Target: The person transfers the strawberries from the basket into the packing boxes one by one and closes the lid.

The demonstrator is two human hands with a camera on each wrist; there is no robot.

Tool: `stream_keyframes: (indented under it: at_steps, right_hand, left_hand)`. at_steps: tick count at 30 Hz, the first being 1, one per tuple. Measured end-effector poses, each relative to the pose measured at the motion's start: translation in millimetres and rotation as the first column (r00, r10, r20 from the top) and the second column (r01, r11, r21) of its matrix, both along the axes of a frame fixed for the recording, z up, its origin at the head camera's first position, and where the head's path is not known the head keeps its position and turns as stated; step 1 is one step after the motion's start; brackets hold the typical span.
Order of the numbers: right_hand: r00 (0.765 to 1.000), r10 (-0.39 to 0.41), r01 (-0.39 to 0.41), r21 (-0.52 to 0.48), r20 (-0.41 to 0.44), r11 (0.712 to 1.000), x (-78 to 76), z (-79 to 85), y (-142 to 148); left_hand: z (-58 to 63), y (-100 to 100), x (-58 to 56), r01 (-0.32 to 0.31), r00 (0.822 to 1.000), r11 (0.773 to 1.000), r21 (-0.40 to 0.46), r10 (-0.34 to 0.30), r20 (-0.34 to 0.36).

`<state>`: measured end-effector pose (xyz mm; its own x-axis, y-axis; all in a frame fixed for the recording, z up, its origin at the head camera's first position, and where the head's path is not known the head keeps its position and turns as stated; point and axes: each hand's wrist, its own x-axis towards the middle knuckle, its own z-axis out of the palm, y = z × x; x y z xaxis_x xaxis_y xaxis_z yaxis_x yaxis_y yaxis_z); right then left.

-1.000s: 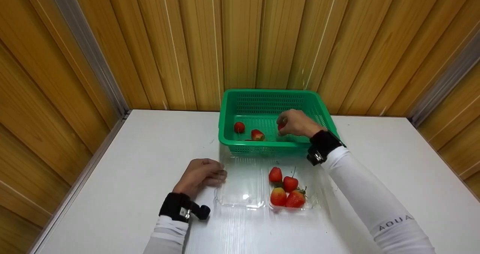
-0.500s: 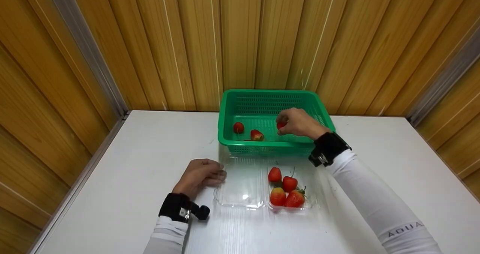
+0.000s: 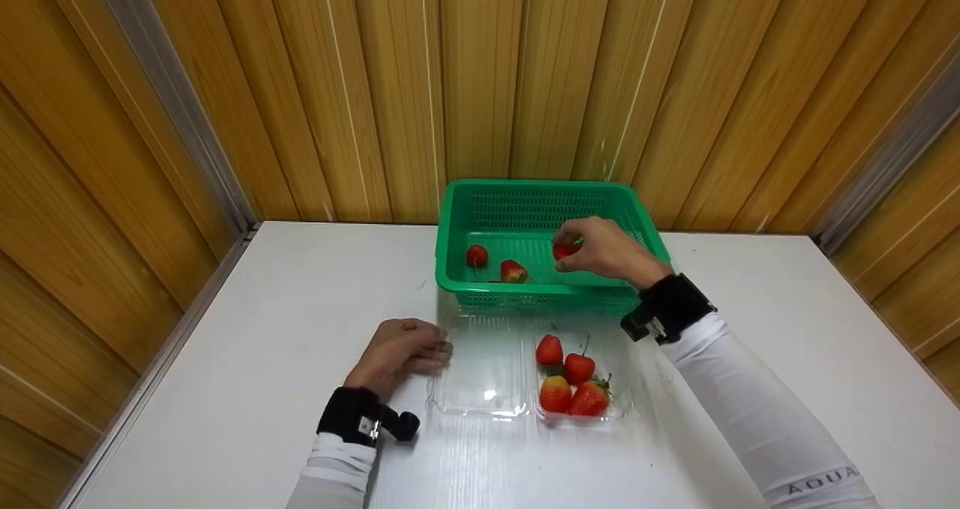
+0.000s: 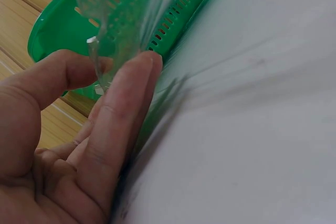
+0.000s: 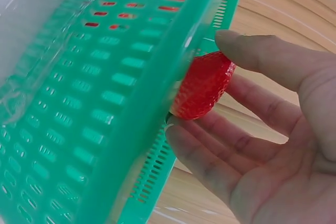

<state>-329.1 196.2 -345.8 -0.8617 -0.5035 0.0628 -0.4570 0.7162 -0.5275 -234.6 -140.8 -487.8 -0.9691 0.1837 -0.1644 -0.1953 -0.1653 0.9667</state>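
Over the right side of the green basket (image 3: 536, 287), my right hand (image 3: 611, 252) pinches a strawberry (image 5: 202, 85) between thumb and fingertips. In the right wrist view the berry hangs just past the basket's rim, its leafy end partly hidden. My left hand (image 3: 401, 351) grips the left edge of a clear plastic clamshell box (image 3: 480, 374). Seen from the left wrist, the thin plastic edge (image 4: 100, 51) sits between thumb and fingers (image 4: 123, 93). Several strawberries (image 3: 589, 398) lie in the right half of the box.
More strawberries (image 3: 514, 271) lie in the basket's left part, one mostly hidden behind the front rim. Both containers stand on a white table (image 3: 300, 299), the basket behind the box. Wood-look panel walls (image 3: 480, 81) rise at the back and sides.
My right wrist and forearm have shifted right and slightly toward me, while the fingers stay over the basket and the strawberry shows more. The left hand and the box keep their place.
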Motion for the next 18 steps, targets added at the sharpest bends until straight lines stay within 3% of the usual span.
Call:
stream_keyframes:
  at_steps: [18]
  right_hand:
    - [0.999, 0.003, -0.006, -0.081, -0.032, 0.997, 37.2, -1.7, 7.4]
  left_hand:
    - [-1.5, 0.3, -2.4, -0.006, 1.000, 1.000, 0.003, 0.006, 0.015]
